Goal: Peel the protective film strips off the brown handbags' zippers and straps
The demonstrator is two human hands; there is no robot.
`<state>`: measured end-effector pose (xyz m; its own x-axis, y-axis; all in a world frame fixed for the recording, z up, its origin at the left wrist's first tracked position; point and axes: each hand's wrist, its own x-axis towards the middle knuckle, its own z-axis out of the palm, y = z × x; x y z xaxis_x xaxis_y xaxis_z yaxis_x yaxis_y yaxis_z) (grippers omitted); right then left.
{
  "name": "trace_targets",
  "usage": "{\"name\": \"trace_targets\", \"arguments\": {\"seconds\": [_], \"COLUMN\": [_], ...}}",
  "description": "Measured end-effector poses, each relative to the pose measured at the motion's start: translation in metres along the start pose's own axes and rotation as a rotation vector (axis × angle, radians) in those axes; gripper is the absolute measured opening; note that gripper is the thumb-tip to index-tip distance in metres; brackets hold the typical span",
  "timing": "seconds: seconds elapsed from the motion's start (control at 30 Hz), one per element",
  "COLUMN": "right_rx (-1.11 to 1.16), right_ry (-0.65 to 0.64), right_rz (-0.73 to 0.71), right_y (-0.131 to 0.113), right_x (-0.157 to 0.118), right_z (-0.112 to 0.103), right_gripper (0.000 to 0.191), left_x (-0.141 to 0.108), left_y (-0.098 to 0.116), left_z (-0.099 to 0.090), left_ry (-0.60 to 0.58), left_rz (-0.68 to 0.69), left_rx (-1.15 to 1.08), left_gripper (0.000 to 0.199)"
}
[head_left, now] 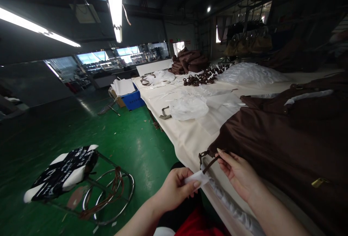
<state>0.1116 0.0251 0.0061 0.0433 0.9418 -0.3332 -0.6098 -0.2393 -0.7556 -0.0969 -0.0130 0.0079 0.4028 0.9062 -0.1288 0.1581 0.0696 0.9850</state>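
A thin brown strap (pixel 210 164) runs between my two hands at the table's near edge. My left hand (pixel 181 185) pinches the white wrapping (pixel 199 178) around the strap's lower end. Thumb and fingertips of my right hand (pixel 235 167) close on the strap's upper part. Just behind the strap, a dark metal buckle (pixel 201 156) sits at the corner of a large brown leather bag (pixel 261 131). A handle wrapped in clear plastic (pixel 231 203) hangs along the table edge beneath my right forearm. The bag carries a gold-coloured metal piece (pixel 320 182).
Crumpled clear plastic bags (pixel 189 108) lie on the cream-covered table (pixel 163 100). Farther back are a pile of brown pieces (pixel 190 61) and many small brown straps (pixel 201 78). A stool (pixel 65 172) stands on the green floor at left, with a blue box (pixel 133 100) beyond it.
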Motion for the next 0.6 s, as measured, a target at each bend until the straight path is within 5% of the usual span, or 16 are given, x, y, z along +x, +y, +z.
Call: {"name": "trace_targets", "arguments": {"seconds": [0.27, 0.6], "right_rx": [-0.06, -0.051], "right_ry": [-0.079, -0.104], "right_rz": [-0.003, 0.021], "right_y": [0.004, 0.003], "right_x": [-0.004, -0.005], "right_z": [0.003, 0.006], "right_gripper": [0.028, 0.03], "left_x": [0.012, 0.013], "left_y": [0.0, 0.026], "left_z": [0.006, 0.001], "left_ry": [0.109, -0.059], "left_rz": [0.012, 0.029], "left_rx": [-0.024, 0.364], "left_gripper": [0.043, 0.049]}}
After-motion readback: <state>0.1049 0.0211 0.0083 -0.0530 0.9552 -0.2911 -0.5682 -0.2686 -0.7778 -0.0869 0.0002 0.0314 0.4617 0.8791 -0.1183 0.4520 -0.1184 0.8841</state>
